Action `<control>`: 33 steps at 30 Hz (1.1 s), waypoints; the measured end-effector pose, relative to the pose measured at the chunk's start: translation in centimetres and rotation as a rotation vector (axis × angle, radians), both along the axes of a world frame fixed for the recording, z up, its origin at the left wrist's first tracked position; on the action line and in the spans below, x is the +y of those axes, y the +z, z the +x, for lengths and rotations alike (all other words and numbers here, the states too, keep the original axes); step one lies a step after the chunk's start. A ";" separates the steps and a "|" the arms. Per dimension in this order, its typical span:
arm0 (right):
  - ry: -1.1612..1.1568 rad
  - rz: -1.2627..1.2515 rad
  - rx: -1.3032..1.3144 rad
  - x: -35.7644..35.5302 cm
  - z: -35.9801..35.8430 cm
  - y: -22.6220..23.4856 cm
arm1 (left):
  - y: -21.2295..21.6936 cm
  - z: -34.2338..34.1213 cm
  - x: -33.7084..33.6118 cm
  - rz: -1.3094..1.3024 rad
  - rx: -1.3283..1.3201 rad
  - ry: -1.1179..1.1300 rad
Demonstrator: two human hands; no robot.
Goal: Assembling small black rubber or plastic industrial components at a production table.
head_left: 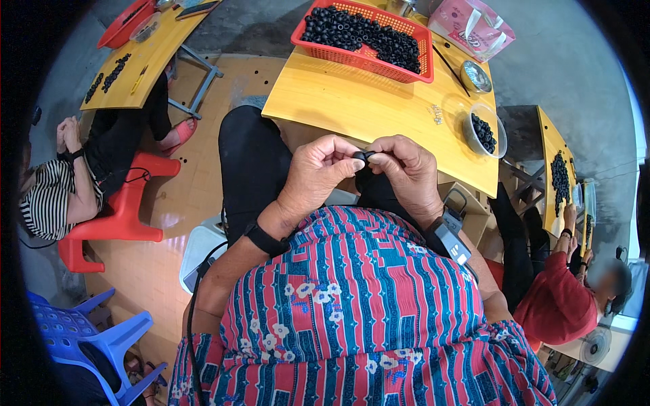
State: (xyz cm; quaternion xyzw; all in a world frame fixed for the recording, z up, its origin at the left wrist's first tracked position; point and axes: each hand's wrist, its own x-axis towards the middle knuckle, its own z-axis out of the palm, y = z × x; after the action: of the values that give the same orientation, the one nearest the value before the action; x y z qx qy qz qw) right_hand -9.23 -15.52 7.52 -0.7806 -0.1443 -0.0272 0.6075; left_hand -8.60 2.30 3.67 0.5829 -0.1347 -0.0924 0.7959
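Over my lap, just off the table's near edge, my two hands meet fingertip to fingertip. My left hand (317, 169) is closed, pinching a small black round piece (359, 156) between thumb and fingers. Closed too, my right hand (408, 172) pinches black material right against it. Whether this is one piece or two touching ones I cannot tell. Beyond the hands, a red plastic basket (379, 62) holds many small black rings and caps. At the table's right edge stands a clear tub (500, 139) with more black pieces.
The yellow table (338, 95) also bears a metal bowl (476, 77), a dark thin stick (451, 68) and a pink bag (472, 28). People work at yellow tables left (162, 51) and right (550, 145). A red stool (128, 203) and blue chair (101, 331) stand left.
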 end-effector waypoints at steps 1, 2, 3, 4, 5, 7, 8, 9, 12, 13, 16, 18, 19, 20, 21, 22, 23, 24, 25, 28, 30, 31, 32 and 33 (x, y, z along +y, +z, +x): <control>-0.008 -0.129 -0.061 -0.1 0.0 0.1 | 0.0 0.0 0.0 0.017 -0.004 0.006; -0.008 -0.129 -0.061 -0.1 0.1 0.1 | -0.1 0.0 -0.1 0.033 -0.008 0.012; -0.008 -0.158 -0.086 -0.1 0.1 0.0 | -0.1 0.0 -0.1 0.033 -0.008 0.013; -0.010 -0.187 -0.111 -0.1 0.2 -0.1 | 0.0 0.0 -0.1 0.038 -0.012 0.015; -0.010 -0.187 -0.111 -0.1 0.1 -0.2 | 0.0 0.0 -0.1 0.043 -0.016 0.016; -0.005 -0.075 -0.011 0.0 -0.1 -0.3 | -0.2 0.0 0.0 0.041 -0.021 0.004; -0.006 -0.075 -0.011 0.0 -0.1 -0.6 | -0.2 0.0 0.0 0.039 -0.027 -0.007; 0.010 0.078 0.081 0.0 -0.1 -1.1 | -0.2 0.0 0.1 0.039 -0.027 -0.009; 0.014 0.280 0.237 0.0 -0.1 -1.5 | -0.1 0.0 0.1 0.048 -0.019 -0.017; 0.002 0.328 0.298 0.0 -0.2 -1.5 | -0.1 0.0 0.1 0.045 -0.029 -0.012; -0.001 0.447 0.394 0.1 -0.1 -2.0 | -0.2 0.0 0.1 0.032 -0.038 -0.005; 0.007 0.530 0.460 0.1 -0.2 -1.9 | -0.2 0.1 0.0 0.021 -0.036 -0.004; 0.019 0.612 0.527 0.2 -0.2 -1.9 | -0.3 0.1 0.0 -0.005 -0.028 -0.016; 0.018 0.614 0.526 0.1 -0.2 -1.9 | -0.3 0.1 0.0 -0.031 -0.019 -0.028; 0.037 0.643 0.575 0.1 -0.2 -1.9 | -0.4 0.1 0.0 -0.030 -0.019 -0.029; 0.056 0.671 0.624 0.0 -0.1 -2.0 | -0.5 0.1 0.0 -0.039 -0.005 -0.039; 0.055 0.672 0.624 -0.1 -0.1 -2.1 | -0.5 0.1 0.0 -0.047 0.010 -0.048; 0.121 0.736 0.639 -0.3 -0.1 -2.4 | -0.7 0.1 -0.1 -0.047 0.011 -0.049; 0.189 0.800 0.655 -0.4 0.0 -2.6 | -0.9 0.1 -0.1 -0.047 0.021 -0.067; 0.344 0.855 0.717 -0.8 0.4 -3.1 | -0.9 0.0 -0.1 -0.054 0.038 -0.096; 0.336 0.892 0.734 -0.8 0.4 -3.2 | -0.8 0.1 -0.2 -0.063 0.044 -0.110; 0.335 0.928 0.755 -0.8 0.3 -3.2 | -0.6 0.1 -0.1 -0.052 0.056 -0.106; 0.335 0.929 0.755 -0.8 0.3 -3.2 | -0.5 0.0 -0.1 -0.041 0.067 -0.102; 0.328 0.922 0.746 -0.7 0.3 -3.1 | -0.5 0.0 -0.1 -0.040 0.067 -0.103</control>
State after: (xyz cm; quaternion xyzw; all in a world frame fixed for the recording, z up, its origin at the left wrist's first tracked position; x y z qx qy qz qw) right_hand -8.91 -16.24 4.47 -0.3621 -0.0134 0.2821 0.8884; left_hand -8.61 2.19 3.18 0.5559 -0.1393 -0.1500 0.8056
